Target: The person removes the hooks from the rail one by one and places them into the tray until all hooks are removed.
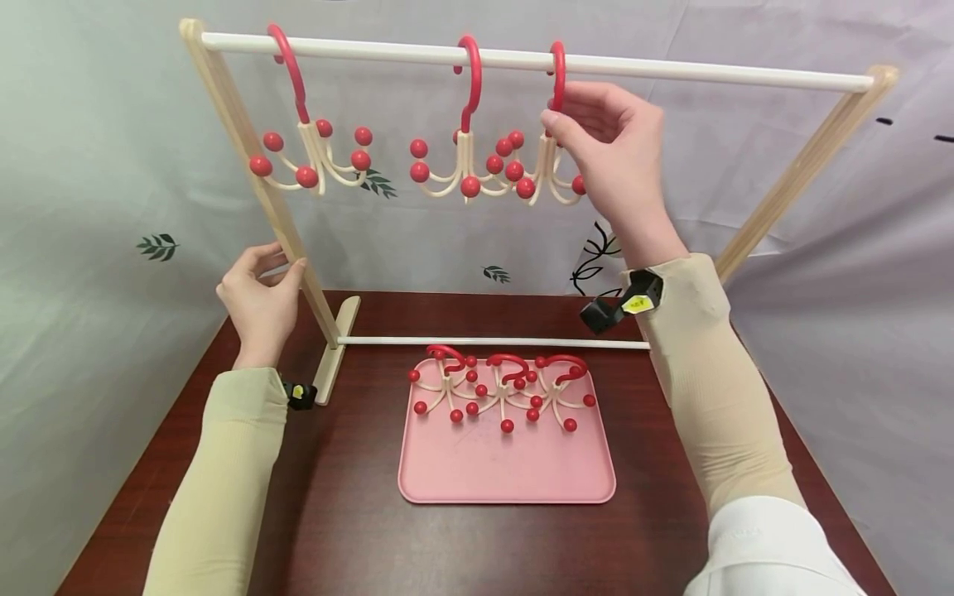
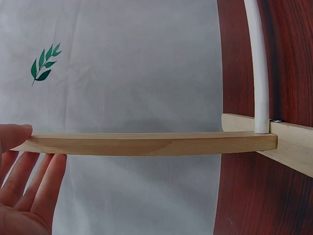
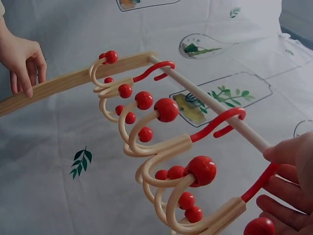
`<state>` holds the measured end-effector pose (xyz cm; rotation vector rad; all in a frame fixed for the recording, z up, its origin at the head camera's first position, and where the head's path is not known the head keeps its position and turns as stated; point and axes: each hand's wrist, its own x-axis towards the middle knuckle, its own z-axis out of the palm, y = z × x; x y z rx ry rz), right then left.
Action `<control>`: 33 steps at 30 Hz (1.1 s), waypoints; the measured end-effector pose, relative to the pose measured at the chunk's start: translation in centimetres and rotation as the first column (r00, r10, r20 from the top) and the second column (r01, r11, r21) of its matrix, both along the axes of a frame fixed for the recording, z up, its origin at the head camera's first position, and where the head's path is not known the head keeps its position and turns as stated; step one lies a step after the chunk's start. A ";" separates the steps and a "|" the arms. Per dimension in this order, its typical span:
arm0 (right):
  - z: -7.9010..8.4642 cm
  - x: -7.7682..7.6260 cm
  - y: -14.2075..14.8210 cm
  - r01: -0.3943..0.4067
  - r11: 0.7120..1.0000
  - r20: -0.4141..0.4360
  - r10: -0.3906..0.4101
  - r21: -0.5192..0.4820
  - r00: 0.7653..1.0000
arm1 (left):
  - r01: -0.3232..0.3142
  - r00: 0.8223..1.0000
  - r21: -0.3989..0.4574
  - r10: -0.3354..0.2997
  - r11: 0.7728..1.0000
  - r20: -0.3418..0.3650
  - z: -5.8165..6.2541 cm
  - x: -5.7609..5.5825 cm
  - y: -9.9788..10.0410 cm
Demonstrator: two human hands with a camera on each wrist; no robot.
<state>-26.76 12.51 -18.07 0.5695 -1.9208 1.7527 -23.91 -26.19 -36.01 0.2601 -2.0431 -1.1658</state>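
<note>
In the pink tray [image 1: 507, 468], three red-hooked hangers [image 1: 503, 394] are gathered toward its far edge. Above the tray, from a white bar [image 1: 671, 69], three more are hung; the rightmost hook [image 1: 560, 83] is pinched between thumb and fingers by the right hand [image 1: 624, 157]. Left of the tray, a wooden post [image 1: 277, 203] is pinched by the left hand [image 1: 261, 302]. The tray is shown only in the head view, a yellow print [image 3: 190, 108] only in the right wrist view.

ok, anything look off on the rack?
Nothing looks damaged. Only spacing looks uneven: on the top rail, the middle hanger and right hanger, the latter held by the right hand, crowd together, while the left hanger hangs well apart.
</note>
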 end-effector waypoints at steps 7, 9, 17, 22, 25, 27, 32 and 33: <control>0.3 0.5 0.2 0.065 0.998 -0.003 -0.065 -0.014 0.998 | 0.007 1.000 0.008 -0.007 1.000 -0.001 0.0 0.0 0.0; 0.4 0.7 0.2 0.070 0.997 -0.001 -0.070 -0.028 0.998 | 0.007 1.000 0.008 -0.007 1.000 0.000 0.0 -0.1 0.0; 0.4 0.8 0.5 0.049 0.990 0.008 -0.048 -0.133 0.999 | 0.007 1.000 0.001 -0.007 1.000 -0.009 -0.1 -0.1 0.0; 0.2 0.5 0.8 0.072 0.987 0.017 -0.071 -0.141 0.997 | 0.007 1.000 0.004 -0.007 1.000 -0.003 0.0 -0.1 0.0; 0.2 0.4 1.0 0.068 0.982 0.009 -0.067 -0.176 0.998 | 0.008 1.000 0.007 -0.008 1.000 0.001 0.0 -0.2 0.0; 0.3 0.4 1.1 0.068 0.979 0.006 -0.068 -0.194 0.998 | 0.009 1.000 0.007 -0.009 1.000 0.001 0.0 -0.2 0.0; 0.6 0.6 1.6 0.076 0.973 0.002 -0.077 -0.219 0.997 | 0.014 1.000 0.009 -0.014 1.000 0.000 -0.1 -0.2 0.0; 0.7 0.7 1.8 0.077 0.971 0.002 -0.079 -0.225 0.997 | 0.014 1.000 0.008 -0.014 1.000 0.000 -0.1 -0.2 0.0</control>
